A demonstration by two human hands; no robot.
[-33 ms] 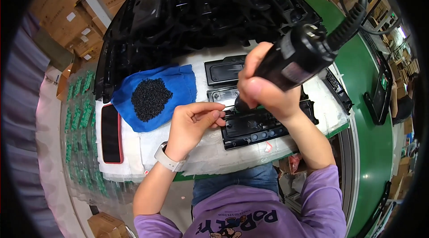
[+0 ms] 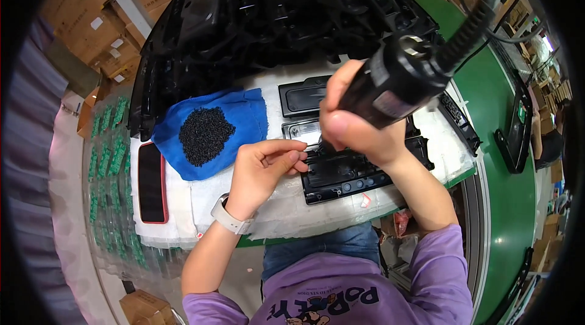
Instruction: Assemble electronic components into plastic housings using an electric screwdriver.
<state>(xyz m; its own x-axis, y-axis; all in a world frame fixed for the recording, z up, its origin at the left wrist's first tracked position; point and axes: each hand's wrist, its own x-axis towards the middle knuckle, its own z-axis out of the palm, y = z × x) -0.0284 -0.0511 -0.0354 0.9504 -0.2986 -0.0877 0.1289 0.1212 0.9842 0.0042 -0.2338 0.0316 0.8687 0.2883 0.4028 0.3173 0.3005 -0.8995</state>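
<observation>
My right hand grips a black electric screwdriver, tilted, with its corded end up and to the right. Its tip points down near the left end of a long black plastic housing, and my fingers hide it. Close by, my left hand has thumb and fingers pinched at the housing's left end. Whatever it may hold there is too small to make out. A pile of small black screws lies on a blue cloth left of the housing.
Behind the housing lie a black plastic cover and a part with a clear window. Large black plastic frames are stacked at the back. A phone lies left; green circuit boards hang beside the table. The screwdriver's cord rises right.
My right hand and the screwdriver have shifted slightly left, the screwdriver's body also a little lower. The left hand stays in place.
</observation>
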